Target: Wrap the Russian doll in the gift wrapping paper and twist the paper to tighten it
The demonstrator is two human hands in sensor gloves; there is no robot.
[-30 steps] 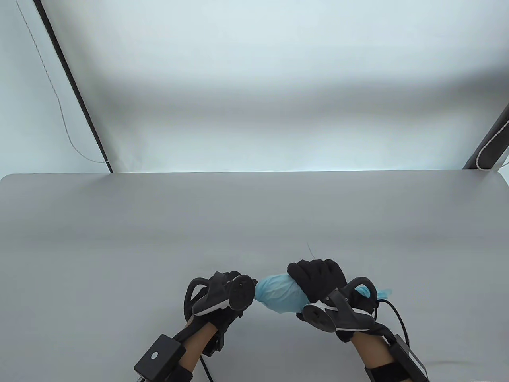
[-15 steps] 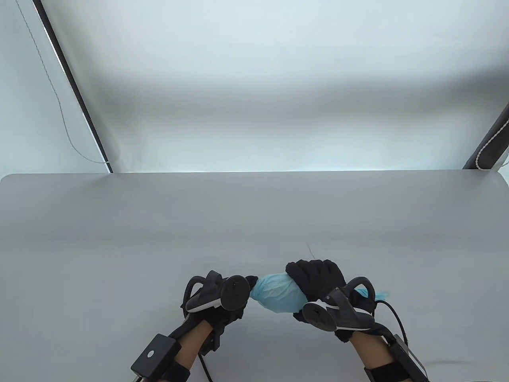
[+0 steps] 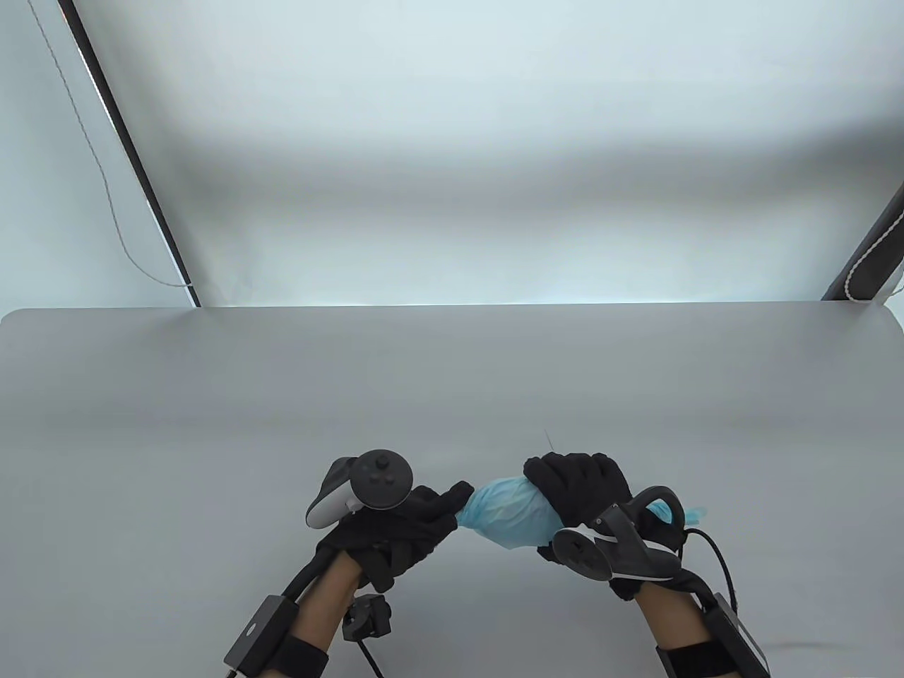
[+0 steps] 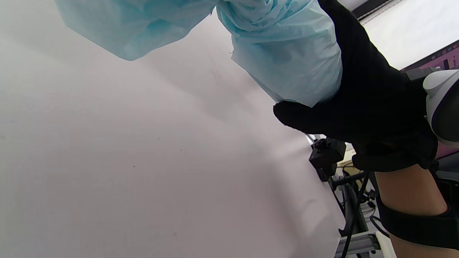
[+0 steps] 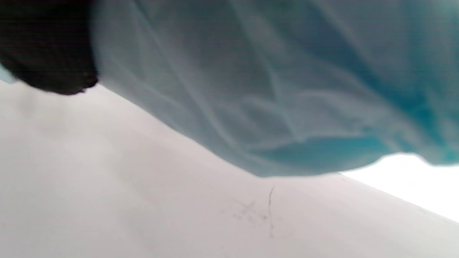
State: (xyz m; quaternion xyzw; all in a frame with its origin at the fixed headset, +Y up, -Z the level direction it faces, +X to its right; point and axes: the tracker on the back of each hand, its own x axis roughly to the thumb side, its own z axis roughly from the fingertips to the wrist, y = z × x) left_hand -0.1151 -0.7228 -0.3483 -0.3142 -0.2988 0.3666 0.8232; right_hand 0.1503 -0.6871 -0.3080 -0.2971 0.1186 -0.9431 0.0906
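Hands in black sensor gloves work a pale blue bundle at 6 o'clock on the grey table [image 3: 212,395], close to the near edge. The right hand [image 3: 586,487] curls over the top and right end of the wrapping paper [image 3: 510,510], fingers clamped round the bulge where the Russian doll presumably sits, though the doll itself is fully covered. A blue tail of paper pokes out past the right tracker at 3 o'clock of the bundle. At 9 o'clock of the bundle, the left hand [image 3: 402,526] pinches the gathered paper end between fingertips and thumb, palm turned up, its tracker tipped toward 11 o'clock.

The left wrist view shows that end bunched into tight spiral creases, with loose paper flaring beyond it. The bundle appears to be held just clear of the tabletop.

Judged from this, the twist on the left end is under way. Doing it well likely means the right hand locking the doll still while the left turns close to the doll's body, regripping near the neck of the twist so thin paper cinches without tearing.

Beyond, toward 12 o'clock, a white backdrop rises.
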